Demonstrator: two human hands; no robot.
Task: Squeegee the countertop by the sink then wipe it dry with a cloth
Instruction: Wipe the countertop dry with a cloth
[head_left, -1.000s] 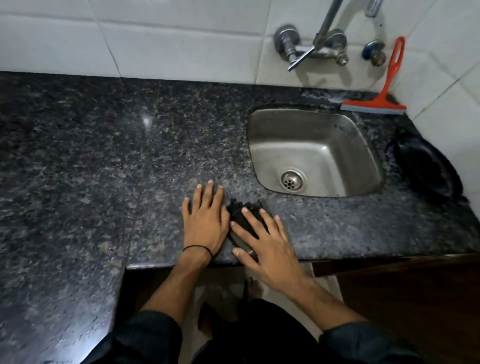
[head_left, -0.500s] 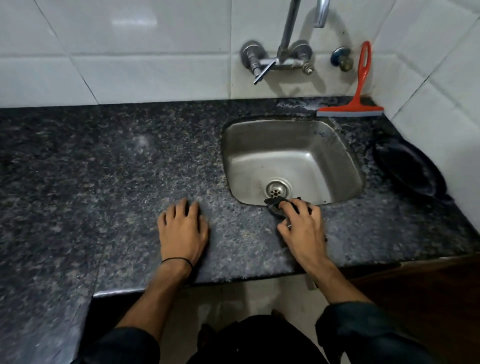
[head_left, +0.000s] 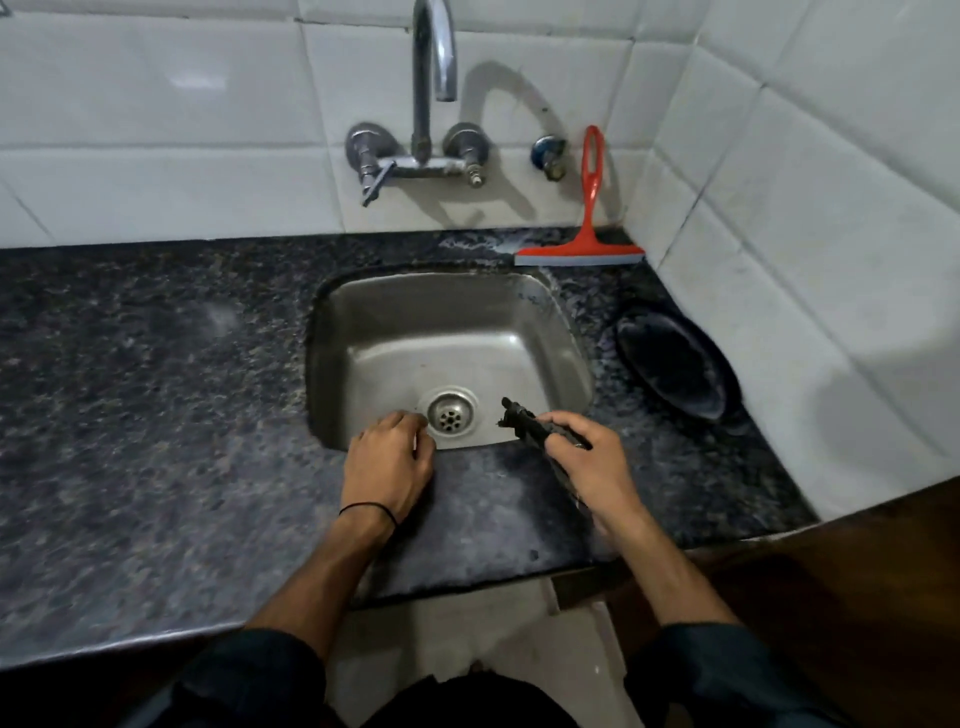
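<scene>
My right hand (head_left: 589, 462) grips a dark cloth (head_left: 524, 422) at the near rim of the steel sink (head_left: 363, 332); one end of the cloth sticks out over the basin. Beside the drain, my left hand (head_left: 387, 462) rests with curled fingers on the sink's front edge and holds nothing that I can see. The dark speckled granite countertop (head_left: 156, 415) runs left of and around the sink. A red squeegee (head_left: 587, 239) leans upright against the tiled back wall, behind the sink's right corner, its blade on the counter.
A chrome tap (head_left: 431, 78) juts from the white tiled wall above the sink. A black oval dish (head_left: 675, 364) lies on the counter right of the sink, near the side wall. Wet streaks show behind the sink. The counter's front edge is right below my wrists.
My right hand carried the cloth from the counter in front of me rightwards to the sink's rim and lifted its end over the basin. My left hand slid right to the rim and curled.
</scene>
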